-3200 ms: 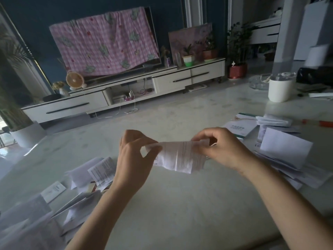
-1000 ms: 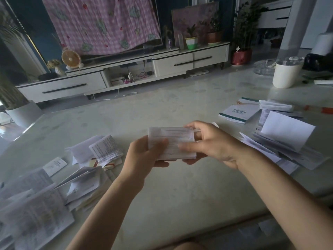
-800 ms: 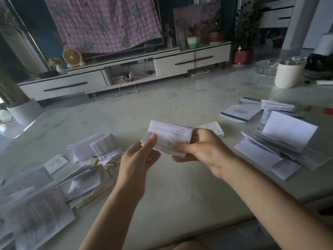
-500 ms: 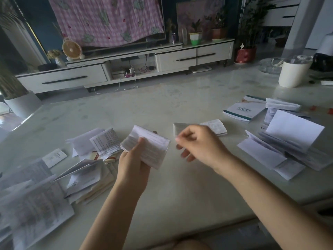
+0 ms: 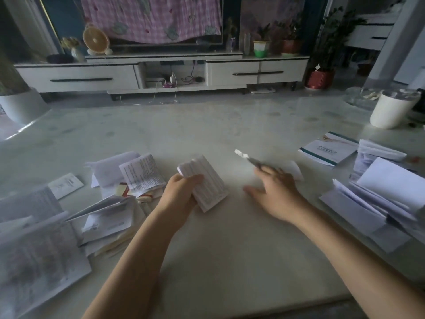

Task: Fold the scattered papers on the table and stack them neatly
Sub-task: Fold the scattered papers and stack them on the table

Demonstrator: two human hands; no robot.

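Observation:
My left hand [image 5: 181, 194] grips a folded, printed paper [image 5: 207, 185] just above the pale table [image 5: 230, 249], near its middle. My right hand [image 5: 273, 192] is blurred; its fingers stretch forward onto a small folded paper [image 5: 292, 169] lying on the table. The thumb is spread away from that paper, and the paper's left end is tipped up. Scattered, partly open leaflets [image 5: 103, 222] lie to the left. A heap of white folded sheets [image 5: 386, 189] lies at the right.
A booklet with a teal edge [image 5: 326, 150] lies beyond the right heap. A white lidded cup [image 5: 391, 109] and a glass dish [image 5: 361, 97] stand at the far right. A large printed sheet [image 5: 34, 256] covers the near left corner. The table's front edge runs just below my forearms.
Both hands folded the printed paper; then my right hand let go and moved right to the small folded paper. My left hand carried the folded paper down and left.

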